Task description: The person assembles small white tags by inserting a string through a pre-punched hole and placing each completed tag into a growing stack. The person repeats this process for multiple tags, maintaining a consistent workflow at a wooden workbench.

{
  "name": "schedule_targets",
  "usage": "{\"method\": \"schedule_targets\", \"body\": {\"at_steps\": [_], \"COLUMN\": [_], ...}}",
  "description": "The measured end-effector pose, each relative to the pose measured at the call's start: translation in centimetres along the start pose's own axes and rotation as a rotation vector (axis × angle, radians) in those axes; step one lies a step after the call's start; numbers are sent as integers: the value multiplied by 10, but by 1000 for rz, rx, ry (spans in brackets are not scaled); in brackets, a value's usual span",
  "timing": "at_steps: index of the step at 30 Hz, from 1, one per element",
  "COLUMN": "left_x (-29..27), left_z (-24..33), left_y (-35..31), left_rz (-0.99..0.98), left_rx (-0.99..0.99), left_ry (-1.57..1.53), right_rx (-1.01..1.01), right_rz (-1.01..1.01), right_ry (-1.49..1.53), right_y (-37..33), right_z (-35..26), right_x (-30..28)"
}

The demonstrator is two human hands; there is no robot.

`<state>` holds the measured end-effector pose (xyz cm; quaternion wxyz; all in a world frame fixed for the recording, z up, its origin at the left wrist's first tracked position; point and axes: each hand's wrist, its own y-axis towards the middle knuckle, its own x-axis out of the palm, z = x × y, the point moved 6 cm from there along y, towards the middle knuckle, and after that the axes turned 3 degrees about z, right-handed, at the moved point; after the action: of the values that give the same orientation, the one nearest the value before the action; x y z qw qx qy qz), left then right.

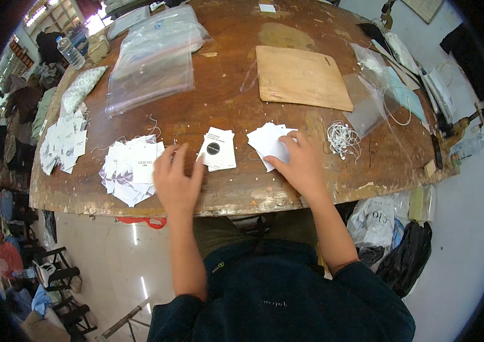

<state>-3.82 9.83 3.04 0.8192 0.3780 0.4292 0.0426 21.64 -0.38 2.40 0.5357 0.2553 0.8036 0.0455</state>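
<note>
My left hand (176, 178) hovers with fingers apart and nothing in them, between a heap of white paper tags (131, 171) and a small neat stack of tags (219, 151) whose top one bears a black round mark. On the right, my right hand (303, 165) is at a loose fan of blank white cards (265, 139). Its thumb and fingers are on the edges of a white card (277, 150) at the fan's near right side; how firmly it is gripped is hard to see. A tangle of white strings (343, 139) lies to the right of that hand.
More tags (64, 142) lie far left beside a filled plastic bag (82, 88). Clear plastic sleeves (153, 74) and a wooden board (304, 77) are farther back on the worn brown table (225, 74). A plastic bottle (71, 54) stands at the left edge. Bags (404, 256) sit below right.
</note>
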Motion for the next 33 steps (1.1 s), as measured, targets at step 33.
{"method": "schedule_targets", "body": {"at_steps": [33], "left_x": [44], "left_z": [63], "left_y": [-42], "left_rz": [-64], "left_rx": [-972], "left_ry": [-1719], "right_rx": [-269], "right_rz": [178], "right_ry": [341], "right_y": [-32], "right_z": [-96], "right_x": [-12]}}
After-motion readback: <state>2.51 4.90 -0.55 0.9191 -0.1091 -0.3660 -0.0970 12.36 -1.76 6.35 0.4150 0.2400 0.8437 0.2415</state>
